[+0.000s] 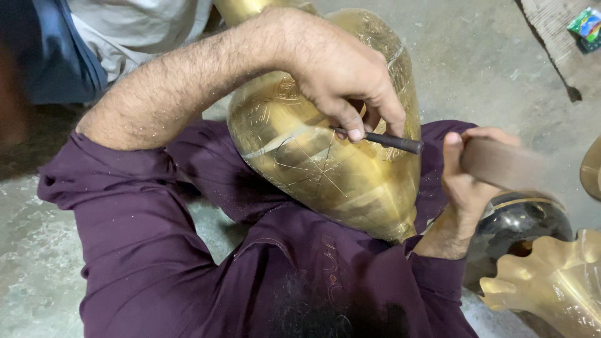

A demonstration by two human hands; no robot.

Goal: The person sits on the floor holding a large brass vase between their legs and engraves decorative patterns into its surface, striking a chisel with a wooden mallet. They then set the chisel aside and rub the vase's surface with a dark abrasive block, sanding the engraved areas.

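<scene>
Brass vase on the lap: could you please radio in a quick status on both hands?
Left hand pinching dark metal chisel, tip against large engraved brass vase. Right hand gripping blurred brown mallet beside chisel head. Nothing in the way.

a grey, dusty concrete floor (488, 56) runs under everything in view. at the right, low in the frame, a glossy black rounded metal vessel with a thin gold band (523, 225) sits just beside a brass piece with a wavy, scalloped rim (554, 281). a curved brass edge (591, 169) pokes in at the right border. far up in the right corner, a small green and multicoloured packet (587, 26) lies on a strip of coarse brown matting (554, 22). pale grey folded cloth (138, 28) shows at the top left.
</scene>
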